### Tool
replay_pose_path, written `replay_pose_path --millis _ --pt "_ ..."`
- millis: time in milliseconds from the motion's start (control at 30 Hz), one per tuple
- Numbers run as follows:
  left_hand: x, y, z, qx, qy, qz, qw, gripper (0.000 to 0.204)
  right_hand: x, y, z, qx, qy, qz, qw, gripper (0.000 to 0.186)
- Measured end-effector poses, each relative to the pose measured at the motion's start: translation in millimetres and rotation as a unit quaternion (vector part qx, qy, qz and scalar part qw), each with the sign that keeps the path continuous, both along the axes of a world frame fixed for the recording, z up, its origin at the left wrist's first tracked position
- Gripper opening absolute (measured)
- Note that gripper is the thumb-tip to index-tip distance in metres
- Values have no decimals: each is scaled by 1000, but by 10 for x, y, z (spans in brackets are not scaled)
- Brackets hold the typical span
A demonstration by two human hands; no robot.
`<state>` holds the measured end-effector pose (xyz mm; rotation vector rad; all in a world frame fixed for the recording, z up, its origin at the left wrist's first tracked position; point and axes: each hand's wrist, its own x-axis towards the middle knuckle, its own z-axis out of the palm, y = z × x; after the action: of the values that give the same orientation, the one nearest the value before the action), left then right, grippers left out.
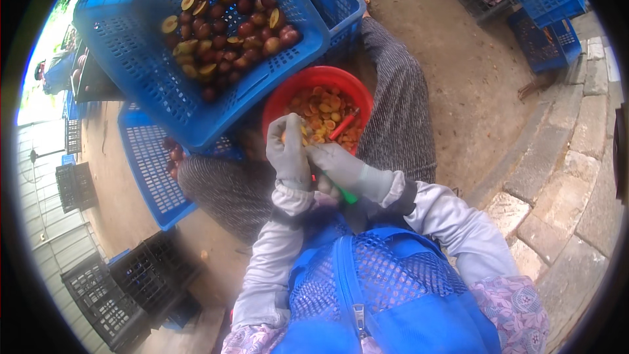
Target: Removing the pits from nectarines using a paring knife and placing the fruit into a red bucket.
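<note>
My left hand (288, 154), in a pale grey glove, is closed in a pinch. A bit of yellow-orange plum shows at its fingers. Against it sits my right hand (337, 165), gloved too, its fingers closed and pointing toward the left hand. From under the right palm sticks out a green handle (346, 194); the rest of that tool is hidden. Just beyond both hands, a red basin (363, 88) holds many cut orange-yellow plum pieces (324, 108). A red-handled tool (344, 124) lies on the pieces.
A tilted blue crate (196, 121) of dark red plums (246, 29), some halved, rises at the far left. Another blue crate (147, 157) with a few plums stands below it. Black crates (151, 269) are at the left, more blue crates (544, 39) at the far right, beside stone blocks (576, 164).
</note>
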<state>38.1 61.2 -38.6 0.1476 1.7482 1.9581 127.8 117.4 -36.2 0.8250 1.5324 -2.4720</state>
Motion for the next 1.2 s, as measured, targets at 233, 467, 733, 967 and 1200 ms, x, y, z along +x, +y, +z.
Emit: replay_pose_path --millis 233,467,733,967,1200 --pt "-37 -20 -114 -81 93 -12 992 14 -53 62 222 -93 -96 16 991 36" --pt "-59 38 99 29 -96 -35 994 23 -46 87 138 -187 -70 26 980 39" --pt "-212 -67 -39 -75 -9 -175 982 19 17 177 207 -266 -101 81 955 48" --pt "-172 -45 32 66 -138 -193 969 26 19 89 -48 -539 83 60 836 50" --pt "-398 -89 199 91 -248 -177 948 35 -181 125 -61 -603 141 177 765 46"
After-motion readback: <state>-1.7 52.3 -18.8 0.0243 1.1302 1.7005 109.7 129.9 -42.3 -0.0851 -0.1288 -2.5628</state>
